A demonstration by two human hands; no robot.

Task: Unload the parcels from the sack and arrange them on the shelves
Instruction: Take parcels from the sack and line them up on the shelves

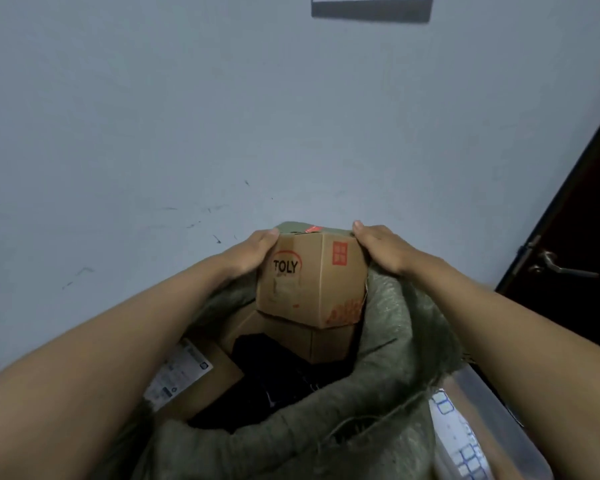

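Observation:
A green woven sack (388,348) stands open below me against a pale wall. A small brown cardboard box printed "TOLY" (312,282) sits at the sack's mouth, tilted on one corner. My left hand (253,252) grips its left side, and my right hand (378,247) grips its right side, fingers curled over the top edge. Under it lies a larger brown box (329,342). Another parcel with a white shipping label (187,379) lies lower left inside the sack, beside something black (274,382).
A dark door with a metal lever handle (561,268) is at the right. A clear plastic bin (482,434) holding a white packet with blue squares stands at lower right beside the sack. A dark sign (371,8) hangs high on the wall.

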